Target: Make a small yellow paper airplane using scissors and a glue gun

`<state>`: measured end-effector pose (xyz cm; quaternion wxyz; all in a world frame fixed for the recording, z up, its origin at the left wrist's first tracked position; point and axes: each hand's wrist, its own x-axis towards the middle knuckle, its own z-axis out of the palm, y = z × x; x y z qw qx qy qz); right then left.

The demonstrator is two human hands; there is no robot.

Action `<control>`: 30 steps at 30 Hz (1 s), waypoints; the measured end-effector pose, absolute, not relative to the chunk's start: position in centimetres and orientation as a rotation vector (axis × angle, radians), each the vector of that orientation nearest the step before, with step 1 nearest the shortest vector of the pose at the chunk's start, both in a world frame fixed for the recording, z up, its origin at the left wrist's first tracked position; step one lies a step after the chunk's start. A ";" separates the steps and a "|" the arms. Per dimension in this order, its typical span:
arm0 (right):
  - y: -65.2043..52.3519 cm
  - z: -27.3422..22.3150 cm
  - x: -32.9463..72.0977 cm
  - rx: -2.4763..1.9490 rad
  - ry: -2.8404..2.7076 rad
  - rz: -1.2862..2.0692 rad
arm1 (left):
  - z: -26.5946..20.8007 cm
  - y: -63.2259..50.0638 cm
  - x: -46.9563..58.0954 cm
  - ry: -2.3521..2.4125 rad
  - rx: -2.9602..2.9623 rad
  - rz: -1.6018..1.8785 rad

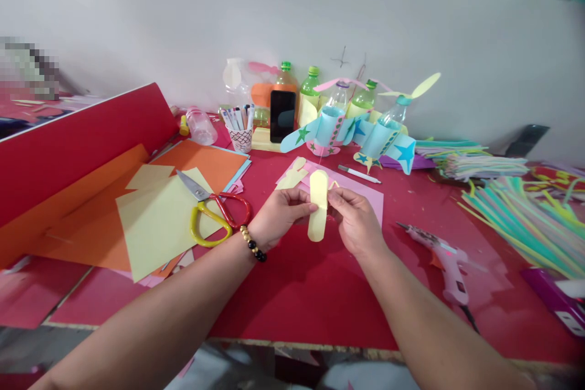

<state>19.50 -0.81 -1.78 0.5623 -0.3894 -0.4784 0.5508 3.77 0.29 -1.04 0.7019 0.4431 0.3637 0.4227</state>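
Note:
A pale yellow paper strip with rounded ends (319, 222) stands upright between my hands, above the red table. My left hand (286, 213), with a beaded bracelet at the wrist, pinches its left edge. The fingers of my right hand (354, 216) are closed at its right edge, and a small yellow bit shows above them. Behind my hands lie a pink paper sheet (370, 200) and more yellow paper cut-outs (292, 175). Scissors (212, 204) with one red and one yellow handle rest on paper left of my left hand.
A pink glue gun (445, 256) lies on the right, beside bundles of coloured strips (516, 213). Bottle planes (336, 125), a phone (282, 116) and a cup of pens (239, 134) stand at the back. Orange paper (100, 219) covers the left; a white pen (359, 174) lies behind.

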 end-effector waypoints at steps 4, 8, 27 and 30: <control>-0.8 -1.6 19.6 -0.949 -1.155 1.260 | -1.0 0.3 3.8 0.811 0.996 0.983; -0.9 -1.6 19.7 -1.011 -1.254 1.172 | -1.0 0.3 3.8 0.846 1.042 1.082; -1.4 -1.5 19.7 -1.132 -1.471 0.827 | -0.6 0.2 3.5 0.779 1.159 1.163; -1.6 -1.4 19.6 -1.127 -1.496 0.758 | -0.7 0.2 3.5 0.813 1.201 1.191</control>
